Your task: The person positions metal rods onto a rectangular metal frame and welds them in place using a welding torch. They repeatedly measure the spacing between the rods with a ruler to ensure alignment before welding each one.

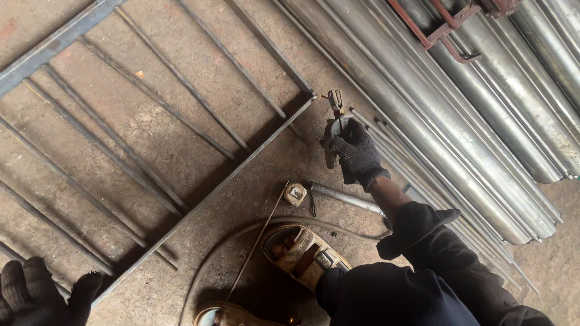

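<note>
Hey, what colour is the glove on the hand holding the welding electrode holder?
Black, a knit glove on the right hand, gripping the electrode holder; head view.

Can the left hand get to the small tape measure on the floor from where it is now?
Probably not without moving. The left hand rests at the frame's far lower end, and the frame's edge bar lies between it and the tape measure. The right hand, holding an electrode holder, is nearer.
</note>
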